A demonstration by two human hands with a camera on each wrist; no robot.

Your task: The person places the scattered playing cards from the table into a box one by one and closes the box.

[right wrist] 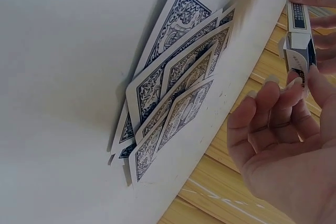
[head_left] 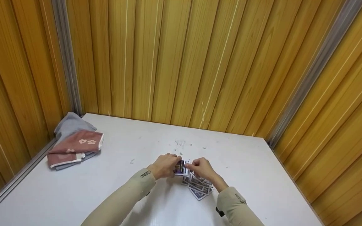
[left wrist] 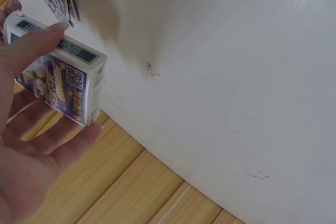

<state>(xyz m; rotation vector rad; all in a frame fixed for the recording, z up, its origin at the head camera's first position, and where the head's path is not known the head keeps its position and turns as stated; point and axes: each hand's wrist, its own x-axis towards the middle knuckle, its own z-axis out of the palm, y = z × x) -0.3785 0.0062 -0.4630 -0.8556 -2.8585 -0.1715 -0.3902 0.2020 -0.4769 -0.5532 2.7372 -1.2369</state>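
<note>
Card box (left wrist: 63,85): printed purple and white, located above the middle of the near half of the desk (head_left: 74,191); whether its underside touches the desk cannot be told. Left hand (head_left: 167,164): on the left side of the box, gripping it, thumb along the narrow white side and fingers against the opposite side. Right hand (head_left: 203,168): on the right side of the box, thumb and a fingertip drawn narrow, pinching a white flap (right wrist: 296,62) at the box's end; remaining fingers curved.

Playing cards (right wrist: 181,77): loose, overlapping pile on the desk, to the right of the box and nearer the person, patterned backs up, edges uneven. Folded cloth (head_left: 79,144), grey and dusty red with pale flowers: well apart, to the left of the box. Dark scuff marks (head_left: 180,144): on the desk, beyond the box. Wood-patterned wall (head_left: 168,62): farther beyond the box.
</note>
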